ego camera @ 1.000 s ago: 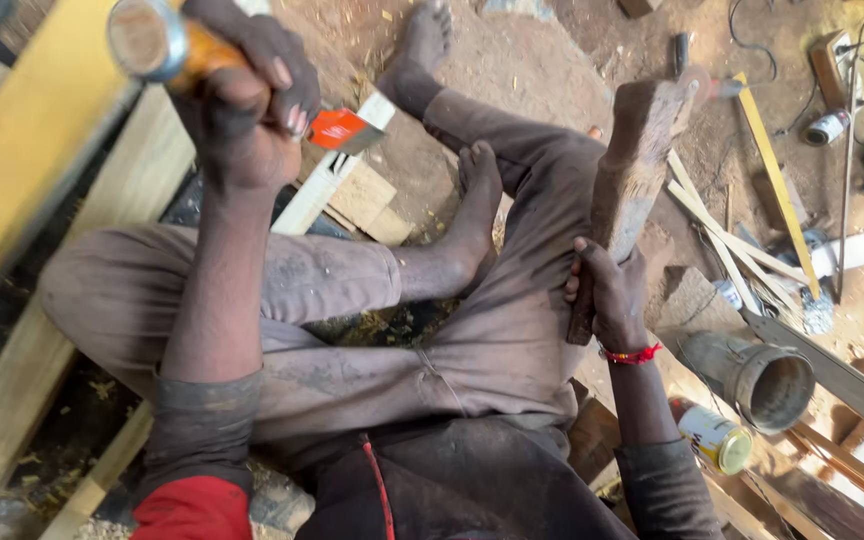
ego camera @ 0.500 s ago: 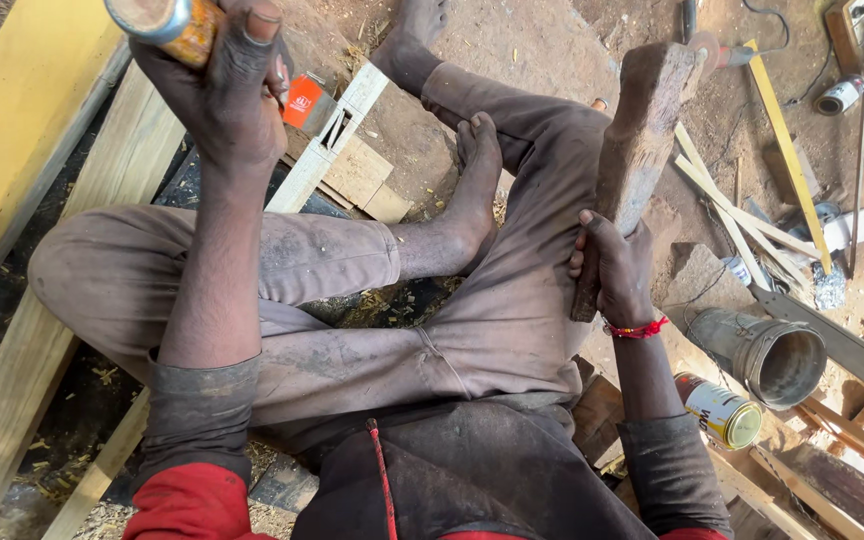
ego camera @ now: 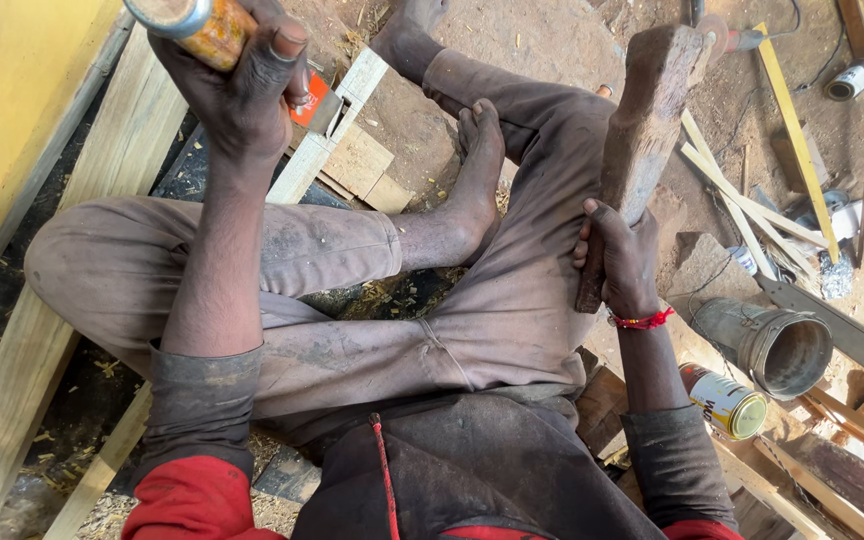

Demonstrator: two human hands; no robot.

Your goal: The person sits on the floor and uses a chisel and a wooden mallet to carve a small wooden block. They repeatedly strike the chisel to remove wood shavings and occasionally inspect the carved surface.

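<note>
Left hand (ego camera: 242, 85) raised high on an outstretched arm, fingers clenched in a tight fist. Right hand (ego camera: 624, 262) lower beside the right thigh, fingers wrapped closed, forearm angled up from the bent elbow, sleeves pushed back.

rough wood block (ego camera: 642, 130), shiny metal can (ego camera: 730, 402)

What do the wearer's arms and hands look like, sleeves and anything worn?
Both hands bare, no gloves. Left hand and right hand come out of red sleeves with dark grey, dusty cuffs pushed up the forearms. The right wrist carries a thin red string bracelet. No watch or rings visible.
</note>
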